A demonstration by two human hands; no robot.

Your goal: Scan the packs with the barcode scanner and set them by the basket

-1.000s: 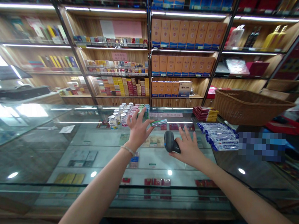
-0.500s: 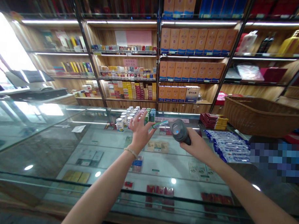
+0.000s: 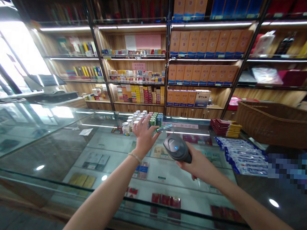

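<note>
Over glass counter [image 3: 67, 142], gripping dark scanner [image 3: 177, 148] in right hand [image 3: 198, 163], near right, and pinching slim green-and-white packet [image 3: 165, 127] in left hand [image 3: 144, 136], farther and left, seemingly at aiming step and needing scanner squared to packet, short of small bottles [image 3: 126, 128] and far lit shelves [image 3: 120, 64].

Open glass counter [image 3: 59, 150] leftward, basket [image 3: 271, 127] blocking right

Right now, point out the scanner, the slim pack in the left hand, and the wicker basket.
Scanner [image 3: 177, 149]: head view, top of its housing.
Slim pack [image 3: 165, 127]: head view, its long side.
Wicker basket [image 3: 274, 129]: head view, outer front wall.
</note>
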